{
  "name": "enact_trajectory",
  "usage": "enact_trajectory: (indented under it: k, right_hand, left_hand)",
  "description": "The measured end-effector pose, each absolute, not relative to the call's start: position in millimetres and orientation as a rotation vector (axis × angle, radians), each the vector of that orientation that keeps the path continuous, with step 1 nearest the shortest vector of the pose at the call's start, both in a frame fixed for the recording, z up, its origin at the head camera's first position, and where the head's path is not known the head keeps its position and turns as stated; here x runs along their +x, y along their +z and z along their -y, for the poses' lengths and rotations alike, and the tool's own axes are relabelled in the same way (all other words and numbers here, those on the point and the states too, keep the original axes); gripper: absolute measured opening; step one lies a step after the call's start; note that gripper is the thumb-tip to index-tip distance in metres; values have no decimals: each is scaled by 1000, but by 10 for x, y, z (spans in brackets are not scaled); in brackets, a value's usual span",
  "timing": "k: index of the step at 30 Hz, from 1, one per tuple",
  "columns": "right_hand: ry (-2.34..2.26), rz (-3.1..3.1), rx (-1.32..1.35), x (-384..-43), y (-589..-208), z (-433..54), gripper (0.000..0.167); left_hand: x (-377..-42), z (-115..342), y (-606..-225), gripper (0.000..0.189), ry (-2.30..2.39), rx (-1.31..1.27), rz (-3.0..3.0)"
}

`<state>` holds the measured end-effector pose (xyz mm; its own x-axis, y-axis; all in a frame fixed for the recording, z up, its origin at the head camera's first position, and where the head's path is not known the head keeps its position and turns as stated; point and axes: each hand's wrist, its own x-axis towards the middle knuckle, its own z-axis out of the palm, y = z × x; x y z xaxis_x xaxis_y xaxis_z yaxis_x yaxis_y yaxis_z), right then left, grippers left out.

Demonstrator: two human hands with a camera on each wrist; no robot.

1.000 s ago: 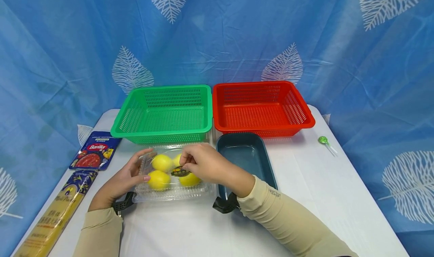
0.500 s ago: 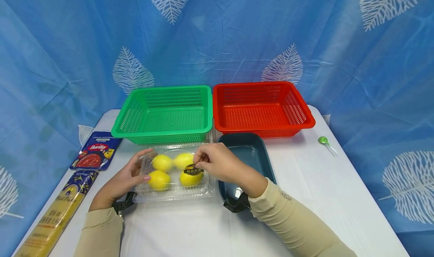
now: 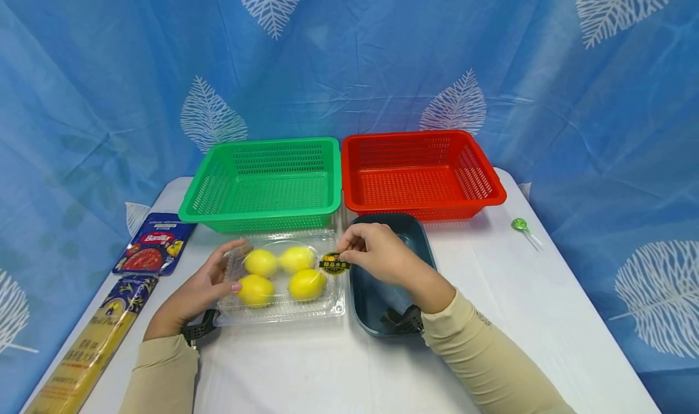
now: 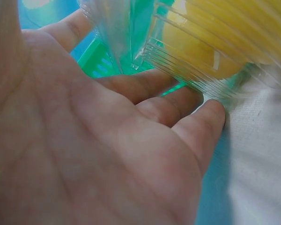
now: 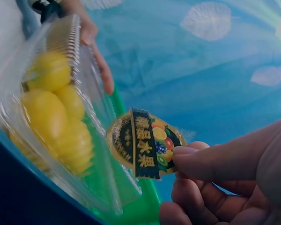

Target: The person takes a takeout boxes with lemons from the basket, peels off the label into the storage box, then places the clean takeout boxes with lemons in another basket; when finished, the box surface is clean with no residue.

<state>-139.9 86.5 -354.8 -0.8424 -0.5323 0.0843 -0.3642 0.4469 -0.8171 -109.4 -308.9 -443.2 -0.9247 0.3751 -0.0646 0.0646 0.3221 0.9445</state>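
A clear plastic clamshell box [image 3: 334, 308] with several lemons [image 3: 307, 285] inside lies in front of the green basket. My left hand [image 3: 198, 289] holds the box at its left end, thumb over the lid and fingers along the side. In the left wrist view, the fingers lie against the ribbed plastic edge [image 4: 178, 65]. My right hand [image 3: 382, 255] pinches a black and gold fruit sticker [image 5: 145, 144] between thumb and forefinger. In the head view this sticker overlaps the right edge of the box, while the hand is over the dark blue tray [image 3: 377, 326].
Behind stand a green basket [image 3: 262, 223] and a red basket [image 3: 426, 210], side by side. A Barilla sauce pouch [image 3: 153, 244] and a long pasta packet [image 3: 90, 353] line the left edge. A green lollipop [image 3: 520, 224] lies at the far right.
My right hand has moved right with the sticker, from above the lemons to the box's right edge. All the lemons now show. The left hand has stayed in place.
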Motion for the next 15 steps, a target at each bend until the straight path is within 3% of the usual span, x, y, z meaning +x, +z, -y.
enact_trajectory:
  k: [15]
  right_hand:
    - [-1306, -2602, -653, -1623, -3584, -1394, 5]
  left_hand:
    - [-1077, 3081, -4417, 84, 1620, 375, -2335]
